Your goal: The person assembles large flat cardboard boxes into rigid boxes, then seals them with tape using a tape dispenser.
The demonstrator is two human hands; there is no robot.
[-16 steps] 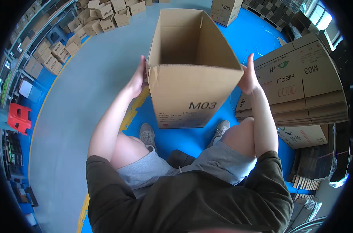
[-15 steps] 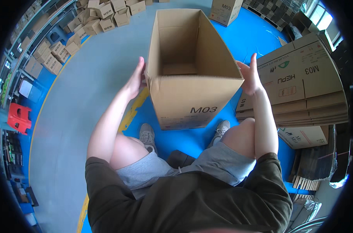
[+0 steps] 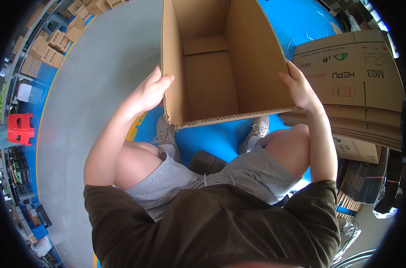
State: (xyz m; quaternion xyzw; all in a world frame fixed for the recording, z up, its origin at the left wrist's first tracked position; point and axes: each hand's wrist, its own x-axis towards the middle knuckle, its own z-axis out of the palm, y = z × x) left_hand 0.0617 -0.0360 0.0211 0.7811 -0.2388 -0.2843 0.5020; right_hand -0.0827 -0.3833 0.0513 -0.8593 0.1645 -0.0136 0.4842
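Note:
Between my hands is an open cardboard box (image 3: 209,82), its inside and folded-in bottom flaps facing up toward me. My left hand (image 3: 151,90) grips the box's left wall, thumb over the top edge and fingers on the outer side. On the opposite wall my right hand (image 3: 298,86) holds on the same way, thumb at the rim. The fingers of both hands are partly hidden behind the cardboard. The box's near rim lies above my shoes (image 3: 259,127), and its far end runs out of the picture at the top.
A stack of flattened printed cartons (image 3: 350,76) stands close on my right, beside my right forearm. Small closed boxes (image 3: 55,47) line the shelving at the far left. Near them sits a red plastic stool (image 3: 21,128). A yellow line borders the grey floor (image 3: 73,147).
My hands, flat against the sides before, have closed on the walls. The box has tilted its opening toward me, so its printed near side no longer shows. The view has shifted too.

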